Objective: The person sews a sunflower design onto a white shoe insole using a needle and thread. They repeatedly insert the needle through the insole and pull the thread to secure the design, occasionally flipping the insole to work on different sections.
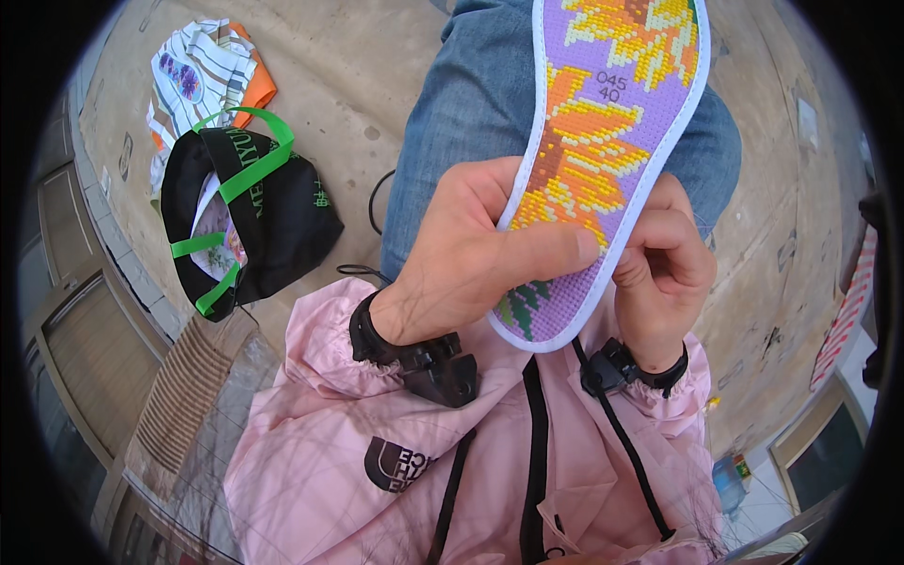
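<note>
An embroidered shoe insole point(603, 179) with orange and yellow sunflowers on a purple ground and a white edge is held up over my knees. My left hand point(471, 250) grips it, thumb pressed on the face near its lower end, the other fingers hidden behind. Close against the insole's right edge is my right hand point(669, 268), its fingers curled and thumb and forefinger pinched together. Whatever lies in that pinch is too small or hidden to make out. Green stitched leaves show near the lower tip.
On the ground to the left stands a black bag point(282, 226) with green handles and things inside. Beyond it lies a striped cloth point(202, 71) with a patterned insole shape and an orange piece. A ribbed brown mat point(184, 395) is at the lower left, a clear bottle point(730, 480) at the lower right.
</note>
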{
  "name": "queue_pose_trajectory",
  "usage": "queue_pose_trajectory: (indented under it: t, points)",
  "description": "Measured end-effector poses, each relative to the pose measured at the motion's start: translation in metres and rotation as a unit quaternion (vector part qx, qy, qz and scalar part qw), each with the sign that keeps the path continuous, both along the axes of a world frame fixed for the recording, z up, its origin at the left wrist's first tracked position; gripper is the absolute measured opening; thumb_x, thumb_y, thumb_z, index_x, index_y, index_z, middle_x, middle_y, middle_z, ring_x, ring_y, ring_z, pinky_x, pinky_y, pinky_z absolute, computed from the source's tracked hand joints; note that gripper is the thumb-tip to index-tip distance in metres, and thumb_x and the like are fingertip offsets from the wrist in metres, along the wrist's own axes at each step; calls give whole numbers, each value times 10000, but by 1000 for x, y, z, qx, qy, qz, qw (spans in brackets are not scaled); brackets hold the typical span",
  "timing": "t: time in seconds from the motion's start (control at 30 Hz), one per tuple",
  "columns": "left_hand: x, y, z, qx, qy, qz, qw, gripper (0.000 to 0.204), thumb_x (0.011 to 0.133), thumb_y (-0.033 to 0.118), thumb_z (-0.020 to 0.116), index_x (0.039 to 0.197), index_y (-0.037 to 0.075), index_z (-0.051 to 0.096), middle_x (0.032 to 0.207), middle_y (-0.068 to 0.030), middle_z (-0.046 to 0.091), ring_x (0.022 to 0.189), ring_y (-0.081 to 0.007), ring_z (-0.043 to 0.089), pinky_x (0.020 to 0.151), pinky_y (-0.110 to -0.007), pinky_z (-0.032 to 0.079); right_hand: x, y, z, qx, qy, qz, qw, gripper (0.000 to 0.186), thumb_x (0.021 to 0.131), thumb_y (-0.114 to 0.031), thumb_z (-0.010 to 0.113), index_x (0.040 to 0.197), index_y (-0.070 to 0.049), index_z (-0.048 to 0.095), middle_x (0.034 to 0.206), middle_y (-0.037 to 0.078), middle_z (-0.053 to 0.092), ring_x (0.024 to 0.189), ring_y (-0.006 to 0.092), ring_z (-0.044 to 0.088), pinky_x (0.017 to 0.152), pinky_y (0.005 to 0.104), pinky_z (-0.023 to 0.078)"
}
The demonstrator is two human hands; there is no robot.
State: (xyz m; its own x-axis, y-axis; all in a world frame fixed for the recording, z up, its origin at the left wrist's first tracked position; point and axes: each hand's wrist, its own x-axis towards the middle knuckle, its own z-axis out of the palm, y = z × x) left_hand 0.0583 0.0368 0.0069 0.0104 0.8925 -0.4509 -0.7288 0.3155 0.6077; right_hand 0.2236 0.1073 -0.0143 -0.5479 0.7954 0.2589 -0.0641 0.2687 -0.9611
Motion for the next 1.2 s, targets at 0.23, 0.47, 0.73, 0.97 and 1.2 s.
queue_pose_trajectory:
  t: [0.23, 0.47, 0.73, 0.97, 1.2]
  points:
    - [-1, 1, 1, 7, -5, -23, 1000, 390, 793, 45, 694, 1163, -54, 620, 1058, -100, 692, 925, -137, 655, 839, -270, 498, -2, -3, -3, -13, 18, -5, 1000, 30, 855, 14, 682, 871, 9, 656, 859, 80, 590, 742, 150, 542, 661, 251, 415]
    - [-1, -2, -3, 14, -31, -16, 999, 396, 792, 48, 696, 1167, -50, 617, 1076, -99, 688, 950, -142, 651, 858, -269, 489, -2, -3, -2, -40, 30, 9, 999, 21, 863, 14, 675, 877, 9, 660, 870, 83, 598, 753, 148, 544, 666, 248, 418]
    - [-1, -1, 1, 18, -21, -5, 1000, 382, 805, 56, 695, 1167, -39, 617, 1071, -93, 688, 942, -135, 648, 852, -265, 486, -4, -2, 4, -8, 8, -1, 1000, 43, 844, 24, 685, 843, 20, 642, 848, 88, 591, 730, 164, 538, 658, 251, 410]
    - [-2, -3, -2, 28, 43, 14, 999, 369, 831, 72, 709, 1170, -32, 606, 1052, -79, 687, 902, -121, 651, 803, -255, 502, -10, -11, 12, -230, 46, -39, 971, 218, 866, 69, 655, 1041, 34, 530, 935, 75, 592, 842, 124, 580, 759, 238, 475]
    - [1, -2, -11, 82, 100, 45, 991, 323, 869, 67, 714, 1162, -23, 614, 1057, -51, 682, 918, -76, 627, 801, -246, 515, -13, -4, 2, -136, 115, 7, 984, 237, 868, 94, 623, 1066, 18, 517, 1002, 97, 600, 897, 135, 596, 812, 257, 487]
